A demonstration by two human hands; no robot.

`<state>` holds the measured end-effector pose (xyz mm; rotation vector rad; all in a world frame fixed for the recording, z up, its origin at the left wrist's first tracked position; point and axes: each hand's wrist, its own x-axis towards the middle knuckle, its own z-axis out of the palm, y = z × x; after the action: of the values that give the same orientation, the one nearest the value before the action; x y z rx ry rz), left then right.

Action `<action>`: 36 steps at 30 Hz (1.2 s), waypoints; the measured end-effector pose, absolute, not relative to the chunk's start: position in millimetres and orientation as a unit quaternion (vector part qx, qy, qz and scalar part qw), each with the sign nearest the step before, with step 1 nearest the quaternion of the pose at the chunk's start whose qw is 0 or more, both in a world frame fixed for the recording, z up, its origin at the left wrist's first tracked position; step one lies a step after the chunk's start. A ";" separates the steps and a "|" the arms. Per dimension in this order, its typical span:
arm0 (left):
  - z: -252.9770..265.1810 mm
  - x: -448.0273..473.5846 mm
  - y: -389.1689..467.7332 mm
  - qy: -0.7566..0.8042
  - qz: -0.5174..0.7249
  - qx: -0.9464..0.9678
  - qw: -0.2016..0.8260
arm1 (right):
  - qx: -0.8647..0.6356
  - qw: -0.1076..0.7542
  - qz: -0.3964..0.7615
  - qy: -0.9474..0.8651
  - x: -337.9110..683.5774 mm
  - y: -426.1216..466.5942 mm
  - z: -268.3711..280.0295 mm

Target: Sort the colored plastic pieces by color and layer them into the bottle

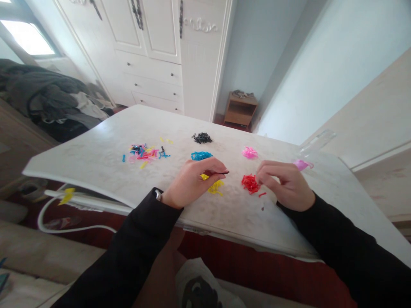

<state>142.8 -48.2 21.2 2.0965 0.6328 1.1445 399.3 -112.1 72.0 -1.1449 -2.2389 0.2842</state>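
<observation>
Pinching a dark band (227, 172) between thumb and forefinger, the left hand (192, 179) was held over a white table (237, 222), with the yellow pile (215, 187) partly hidden by it. The right hand (290, 184) was placed beside the red pile (249, 184), its fingers curled; whether anything was gripped by them, or the pile touched, could not be told. Near that pile, a stray red band (262, 194) and a small dark bit (262, 209) were left lying loose.

Farther out, the blue pile (201, 155) was set just beyond the left hand, with the black pile (202, 137) behind it, and the pink pile (249, 152) was placed beyond the red one. Off to the left, a mixed pile (144, 154) of several colours was spread. To the right, a clear container (317, 143) was seen with a pink item (302, 165) at its near end. Past the table, a wardrobe (199, 72) was seen.

The step in hand was judged to be the handling of one band, held apart from the piles. For the next move, a light, steady pinch seemed to be called for, with the yellow pile left undisturbed.
</observation>
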 end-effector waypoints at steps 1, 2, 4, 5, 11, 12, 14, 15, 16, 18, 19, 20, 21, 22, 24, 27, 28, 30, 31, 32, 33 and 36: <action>21.3 142.8 -48.4 0.244 0.439 0.799 0.331 | -0.460 0.281 0.125 -0.833 405.3 -111.5 74.9; 21.4 142.8 -48.7 0.247 0.440 0.797 0.333 | -0.478 0.247 0.147 -0.830 411.7 -110.5 76.8; 21.5 142.8 -49.1 0.251 0.441 0.794 0.336 | -0.495 0.162 0.197 -0.831 423.4 -108.1 77.5; 21.5 142.8 -49.3 0.251 0.441 0.793 0.337 | -0.495 0.125 0.218 -0.831 427.6 -106.8 76.6; 20.5 143.0 -48.2 0.244 0.450 0.790 0.338 | -0.476 0.118 0.211 -0.845 426.8 -104.2 70.9; 20.2 142.9 -47.6 0.244 0.447 0.791 0.338 | -0.477 0.132 0.201 -0.845 425.0 -104.7 71.6; 19.6 142.6 -47.0 0.243 0.439 0.798 0.333 | -0.476 0.154 0.187 -0.846 422.2 -106.4 74.0; 19.3 142.4 -47.0 0.240 0.435 0.802 0.331 | -0.474 0.161 0.184 -0.846 421.3 -107.3 75.5; 19.0 142.1 -47.4 0.236 0.432 0.805 0.330 | -0.471 0.167 0.180 -0.847 420.7 -108.2 76.8; 18.8 141.7 -48.8 0.233 0.428 0.809 0.329 | -0.465 0.179 0.165 -0.851 419.7 -109.7 78.6; 19.2 141.5 -49.1 0.236 0.428 0.810 0.324 | -0.464 0.185 0.155 -0.852 419.2 -110.1 78.8; 20.1 141.1 -48.4 0.243 0.428 0.811 0.315 | -0.463 0.193 0.142 -0.853 418.6 -110.3 78.7; 21.4 140.5 -46.0 0.254 0.429 0.812 0.303 | -0.462 0.201 0.130 -0.854 417.8 -110.3 78.3; 23.3 139.7 -41.4 0.270 0.432 0.810 0.290 | -0.460 0.209 0.119 -0.855 416.9 -110.1 77.6; 28.2 137.7 -23.8 0.308 0.447 0.797 0.265 | -0.452 0.219 0.103 -0.858 415.2 -109.3 76.1; 34.3 135.0 20.1 0.371 0.474 0.765 0.228 | -0.438 0.224 0.089 -0.866 413.7 -107.9 73.5; 34.7 134.6 36.4 0.393 0.472 0.761 0.209 | -0.434 0.226 0.090 -0.868 413.4 -107.6 72.6; 32.1 135.0 65.5 0.410 0.459 0.766 0.184 | -0.429 0.230 0.093 -0.869 412.6 -107.7 70.1; 29.2 135.7 76.8 0.415 0.451 0.770 0.178 | -0.428 0.231 0.096 -0.868 411.9 -108.1 68.7; 25.7 136.6 85.3 0.418 0.442 0.775 0.171 | -0.428 0.233 0.100 -0.868 411.0 -108.7 67.2; 22.0 137.5 91.0 0.420 0.429 0.782 0.166 | -0.426 0.234 0.104 -0.868 409.9 -109.5 65.7; 12.5 138.8 95.1 0.419 0.401 0.799 0.157 | -0.409 0.233 0.113 -0.875 406.3 -112.9 62.3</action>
<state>138.8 95.1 12.5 2.2861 1.1998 1.1474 406.3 -112.9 62.3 -1.1239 -2.4027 0.3116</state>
